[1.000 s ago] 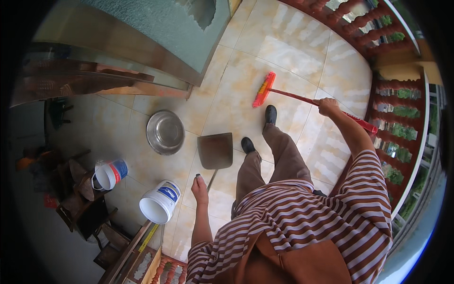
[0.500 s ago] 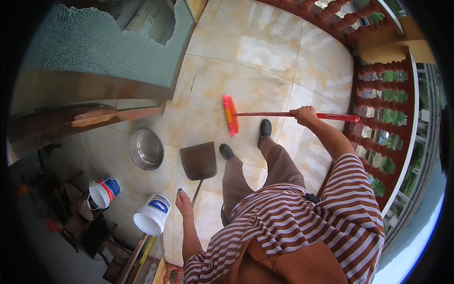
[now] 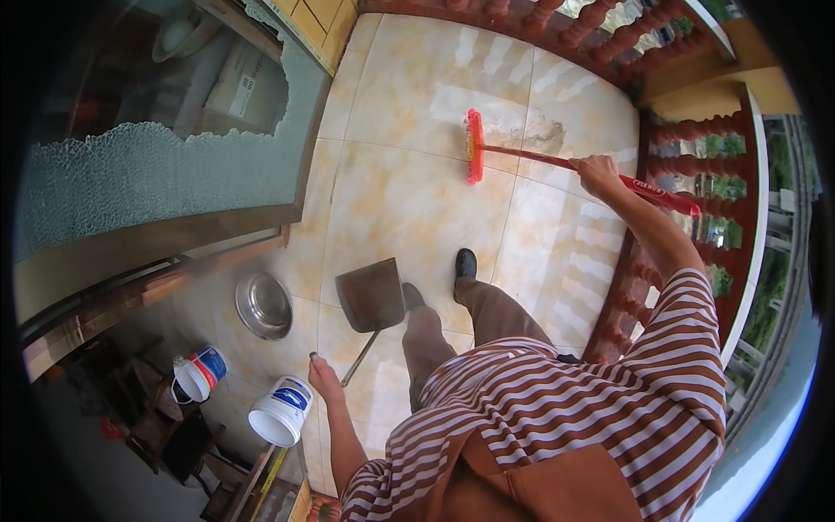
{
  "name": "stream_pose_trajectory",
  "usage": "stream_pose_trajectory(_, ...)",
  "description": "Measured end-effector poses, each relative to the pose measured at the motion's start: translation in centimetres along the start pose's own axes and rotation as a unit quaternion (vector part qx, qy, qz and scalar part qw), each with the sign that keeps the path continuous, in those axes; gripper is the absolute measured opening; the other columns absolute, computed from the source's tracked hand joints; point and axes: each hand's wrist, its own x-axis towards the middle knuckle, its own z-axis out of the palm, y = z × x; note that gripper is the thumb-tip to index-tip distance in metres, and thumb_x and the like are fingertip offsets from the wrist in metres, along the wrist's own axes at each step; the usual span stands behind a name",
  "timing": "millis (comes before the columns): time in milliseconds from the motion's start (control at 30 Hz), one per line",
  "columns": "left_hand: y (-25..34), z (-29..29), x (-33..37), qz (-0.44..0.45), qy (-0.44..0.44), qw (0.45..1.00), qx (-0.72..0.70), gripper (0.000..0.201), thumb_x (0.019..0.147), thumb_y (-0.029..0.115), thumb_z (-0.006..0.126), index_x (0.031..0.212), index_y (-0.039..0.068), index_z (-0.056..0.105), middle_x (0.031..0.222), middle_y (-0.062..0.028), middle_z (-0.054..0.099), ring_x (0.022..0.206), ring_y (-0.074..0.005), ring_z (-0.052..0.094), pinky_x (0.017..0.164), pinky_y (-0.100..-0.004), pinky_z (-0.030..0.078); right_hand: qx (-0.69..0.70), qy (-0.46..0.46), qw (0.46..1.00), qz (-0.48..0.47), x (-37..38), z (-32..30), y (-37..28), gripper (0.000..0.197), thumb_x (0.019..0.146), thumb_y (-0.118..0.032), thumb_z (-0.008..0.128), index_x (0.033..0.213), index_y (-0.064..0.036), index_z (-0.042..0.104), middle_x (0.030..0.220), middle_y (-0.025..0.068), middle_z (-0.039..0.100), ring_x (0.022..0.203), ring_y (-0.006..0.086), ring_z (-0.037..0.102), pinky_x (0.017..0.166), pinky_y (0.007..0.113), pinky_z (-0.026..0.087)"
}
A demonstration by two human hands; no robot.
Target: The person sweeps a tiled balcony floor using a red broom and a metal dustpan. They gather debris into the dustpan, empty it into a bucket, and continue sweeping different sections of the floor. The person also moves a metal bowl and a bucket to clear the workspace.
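Fingers of the right hand (image 3: 600, 178), head view, wrap the red handle of the broom (image 3: 475, 146), whose head lies beyond the dustpan (image 3: 372, 294) and to its right. Left hand (image 3: 325, 378): fingers curled round the dustpan's handle. Steel basin (image 3: 264, 304), left of the dustpan; white bucket (image 3: 281, 411), nearer the person.

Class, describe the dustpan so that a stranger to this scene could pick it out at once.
Start with the pale tiled floor and find the person's left hand; a thin rod leads from beside it to the dustpan. It sits between the round metal basin and the left shoe. Its dark, squarish pan sets it apart from the shiny basin and the nearest white bucket.
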Motion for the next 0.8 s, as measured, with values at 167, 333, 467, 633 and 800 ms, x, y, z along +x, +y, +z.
stream_pose_trajectory(167,4.5,4.4,1.8,-0.056,-0.023,0.997,-0.056,0.033,0.098,0.033,0.044,0.071,0.013,0.043,0.061,0.0073,0.033,0.048,-0.0034,0.031,0.040,-0.0196,0.023,0.175,-0.018,0.981,-0.087,4.3,0.4,-14.0,0.041,0.087,-0.013,0.047,0.123,-0.0298,0.059,0.099,0.0083,0.068,0.092,0.0252,0.066,0.074,0.039,0.050)
stream_pose_trajectory(333,8.8,7.3,5.1,-0.083,-0.060,0.994,-0.028,0.034,0.098,0.032,0.044,0.072,0.011,0.044,0.063,0.0066,0.035,0.049,-0.0036,0.032,0.042,-0.0193,0.025,0.194,-0.104,0.969,-0.116,10.9,0.0,-28.1,0.039,0.088,-0.016,0.046,0.121,-0.0313,0.059,0.104,0.0082,0.067,0.100,0.0275,0.064,0.083,0.040,0.049)
stream_pose_trajectory(467,10.8,10.8,9.2,-0.013,-0.112,0.991,-0.070,0.034,0.099,0.032,0.043,0.072,0.011,0.043,0.061,0.0066,0.035,0.048,-0.0032,0.032,0.041,-0.0189,0.026,0.180,-0.106,0.977,-0.045,14.6,2.4,-21.1,0.035,0.089,-0.018,0.049,0.119,-0.0329,0.060,0.102,0.0056,0.068,0.100,0.0253,0.064,0.081,0.039,0.049)
stream_pose_trajectory(633,13.2,14.9,12.5,-0.046,-0.148,0.987,-0.041,0.033,0.098,0.029,0.044,0.072,0.008,0.045,0.060,0.0049,0.037,0.051,-0.0050,0.034,0.045,-0.0228,0.029,0.082,-0.117,0.983,0.119,11.5,-0.3,-1.9,0.036,0.088,-0.014,0.050,0.116,-0.0339,0.063,0.104,0.0038,0.067,0.100,0.0241,0.064,0.081,0.035,0.049)
stream_pose_trajectory(800,14.5,18.9,16.9,0.009,-0.172,0.983,0.058,0.034,0.096,0.028,0.045,0.073,0.003,0.047,0.061,0.0001,0.040,0.056,-0.0108,0.037,0.051,-0.0293,0.033,-0.004,-0.103,0.981,0.167,12.4,-4.6,7.7,0.027,0.088,-0.013,0.050,0.108,-0.0246,0.065,0.094,0.0051,0.069,0.090,0.0254,0.067,0.072,0.038,0.052)
